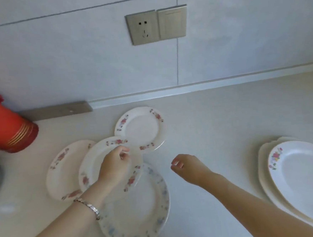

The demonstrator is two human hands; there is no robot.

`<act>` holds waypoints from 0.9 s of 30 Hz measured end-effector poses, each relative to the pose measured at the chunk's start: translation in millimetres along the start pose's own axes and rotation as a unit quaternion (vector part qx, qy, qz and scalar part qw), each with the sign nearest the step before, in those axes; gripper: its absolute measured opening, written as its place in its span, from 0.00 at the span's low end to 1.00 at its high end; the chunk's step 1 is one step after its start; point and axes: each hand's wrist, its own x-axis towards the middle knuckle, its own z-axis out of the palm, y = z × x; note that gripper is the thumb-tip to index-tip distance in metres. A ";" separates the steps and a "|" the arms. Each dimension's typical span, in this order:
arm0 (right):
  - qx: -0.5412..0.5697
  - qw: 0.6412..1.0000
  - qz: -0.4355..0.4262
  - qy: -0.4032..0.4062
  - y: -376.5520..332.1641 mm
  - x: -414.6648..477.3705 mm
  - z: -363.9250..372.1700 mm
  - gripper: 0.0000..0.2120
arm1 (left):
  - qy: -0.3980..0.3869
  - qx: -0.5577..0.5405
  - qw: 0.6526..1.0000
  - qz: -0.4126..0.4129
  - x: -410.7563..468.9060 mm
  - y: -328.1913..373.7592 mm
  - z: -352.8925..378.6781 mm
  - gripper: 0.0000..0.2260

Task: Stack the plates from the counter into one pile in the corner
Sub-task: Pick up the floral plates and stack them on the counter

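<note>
Counter [216,117]: left hand [112,167] over floral plate [92,160].

head view | 1 camera | looks forward-down, close over counter [216,117] | faces tiled wall [73,59]

**Soft daylight, blurred plates**

You get even, cool, diffuse light with faint shadows. The round white red-flowered plate [92,160] under your left hand [114,165] smears with motion blur. Wide-angle bending curves the pale counter's [226,117] back edge; lower corners soften.

Both forearms are bare and sleeveless, with a silver link bracelet [87,206] on the left wrist.
</note>
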 end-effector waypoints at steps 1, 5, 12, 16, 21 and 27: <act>0.028 1.000 0.015 0.002 -17.9 11.7 17.3 0.17 | 0.006 -0.008 1.000 -0.016 4.2 -14.1 -14.0 0.10; 0.121 0.986 0.115 0.028 -70.2 51.8 75.3 0.26 | 0.011 -0.039 0.998 -0.057 16.5 -60.7 -54.4 0.10; 0.237 0.954 0.171 0.069 -89.7 89.5 114.0 0.10 | -0.009 -0.073 0.995 -0.061 27.8 -99.3 -75.3 0.08; 0.318 0.928 0.173 0.088 -92.9 89.2 117.3 0.05 | -0.011 -0.097 0.993 -0.062 36.0 -114.8 -76.1 0.09; 0.393 0.892 0.159 0.156 -84.9 68.4 94.7 0.08 | 0.092 -0.119 0.988 -0.035 32.3 -108.7 -79.2 0.13; 0.463 0.825 0.167 0.279 -46.9 34.9 42.1 0.12 | -0.098 0.073 0.989 -0.079 30.5 -121.4 -52.9 0.13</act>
